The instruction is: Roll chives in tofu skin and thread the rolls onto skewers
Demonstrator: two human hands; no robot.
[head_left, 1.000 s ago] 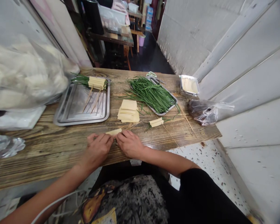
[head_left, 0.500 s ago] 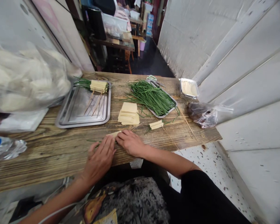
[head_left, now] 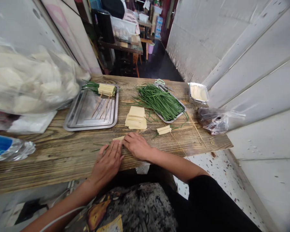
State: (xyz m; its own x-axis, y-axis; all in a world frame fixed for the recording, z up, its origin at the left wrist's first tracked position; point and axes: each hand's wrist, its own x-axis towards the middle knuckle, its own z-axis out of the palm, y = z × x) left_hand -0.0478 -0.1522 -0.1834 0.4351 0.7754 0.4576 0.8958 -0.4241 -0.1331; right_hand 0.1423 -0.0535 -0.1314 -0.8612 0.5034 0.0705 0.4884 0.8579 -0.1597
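Close to the table's near edge, a pale yellow tofu sheet [head_left: 118,138] is rolled around green chives, whose ends stick out at the left. My left hand [head_left: 110,158] presses on its left part, the fingers held together over it. Curled over the right end is my right hand [head_left: 136,145], its fingertips hidden against the roll. Just beyond lies a stack of square tofu sheets [head_left: 136,118]. Two finished rolls [head_left: 163,130] sit side by side to the right, by a thin skewer [head_left: 177,141].
A metal tray [head_left: 90,124] at left holds skewered rolls [head_left: 106,89]. Chives [head_left: 161,101] heap over a smaller tray, with scissors [head_left: 159,82] behind. At right are a foil container [head_left: 198,92] and a bagged dark item [head_left: 214,120]. A large plastic bag [head_left: 31,83] and bottle [head_left: 11,147] stand left.
The view has shifted slightly, so the table's things appear a little farther right. Both hands stay on the tofu sheet roll, with barely any movement.
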